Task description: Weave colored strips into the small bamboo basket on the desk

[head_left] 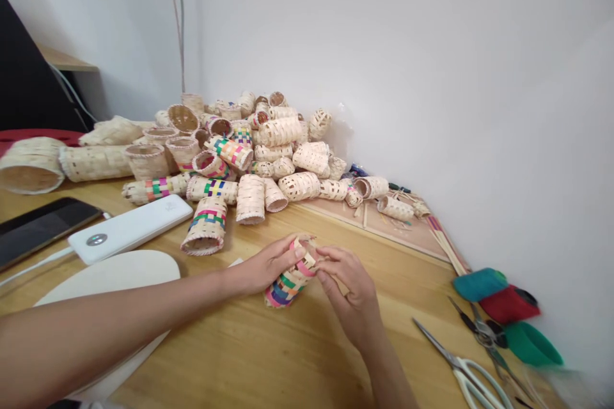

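Fingers of both hands close on one small woven basket [289, 278] with coloured bands, held just above the wooden table [268, 358] near its front middle; the left hand [268, 265] wraps the body from the side, while the right hand [348, 291] pinches narrowly at the open rim, where loose pale strips stick out. Those strip ends look thin and stiff, so a hard bend at the rim could crack one or pull it out of the weave, and the rows beneath might slacken. The grip on the body seems light; if it turns in the palm, the rim could go uneven. Scissors [467, 370] lie open-bladed just beside the right forearm, and a careless sweep of the wrist could catch them or knock them off the edge. Behind, the heap of finished baskets [249, 153] sits near enough that a nudged one could roll toward the power bank [129, 230] and phone [43, 227].
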Demonstrator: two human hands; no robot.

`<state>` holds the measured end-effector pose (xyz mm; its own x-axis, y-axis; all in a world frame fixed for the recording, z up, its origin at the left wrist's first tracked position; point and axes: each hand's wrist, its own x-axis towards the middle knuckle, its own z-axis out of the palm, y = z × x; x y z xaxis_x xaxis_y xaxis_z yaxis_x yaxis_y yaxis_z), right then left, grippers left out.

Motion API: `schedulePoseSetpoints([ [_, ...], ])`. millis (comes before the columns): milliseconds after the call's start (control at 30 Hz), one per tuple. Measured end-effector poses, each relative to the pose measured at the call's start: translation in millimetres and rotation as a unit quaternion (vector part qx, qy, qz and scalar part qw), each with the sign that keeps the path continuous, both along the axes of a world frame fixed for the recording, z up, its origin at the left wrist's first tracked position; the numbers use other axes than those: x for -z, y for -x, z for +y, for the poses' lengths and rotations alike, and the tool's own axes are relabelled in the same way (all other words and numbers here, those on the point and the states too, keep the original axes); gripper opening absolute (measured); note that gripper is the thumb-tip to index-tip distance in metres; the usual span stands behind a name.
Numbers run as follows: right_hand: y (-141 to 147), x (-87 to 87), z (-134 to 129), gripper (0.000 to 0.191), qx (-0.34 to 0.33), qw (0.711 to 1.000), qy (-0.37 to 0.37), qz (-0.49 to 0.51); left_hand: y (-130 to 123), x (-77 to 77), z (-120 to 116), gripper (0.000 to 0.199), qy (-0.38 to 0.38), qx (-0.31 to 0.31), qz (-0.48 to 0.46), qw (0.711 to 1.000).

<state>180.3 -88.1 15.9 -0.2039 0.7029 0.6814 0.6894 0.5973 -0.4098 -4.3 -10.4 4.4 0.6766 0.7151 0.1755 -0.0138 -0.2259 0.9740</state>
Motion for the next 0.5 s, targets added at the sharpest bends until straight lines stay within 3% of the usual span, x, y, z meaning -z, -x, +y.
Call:
schedulePoseSetpoints([
  [200,8.7,11.2,0.2,0.042,0.041,0.998,-0.042,0.011,1.5,6.5,2.2,0.051,0.011,-0.002,-0.003,1.000],
  [500,21.2,22.2,2.6,0.020,0.079,0.995,-0.056,0.029,1.0,9.8,0.2,0.063,0.029,0.007,-0.010,1.000],
])
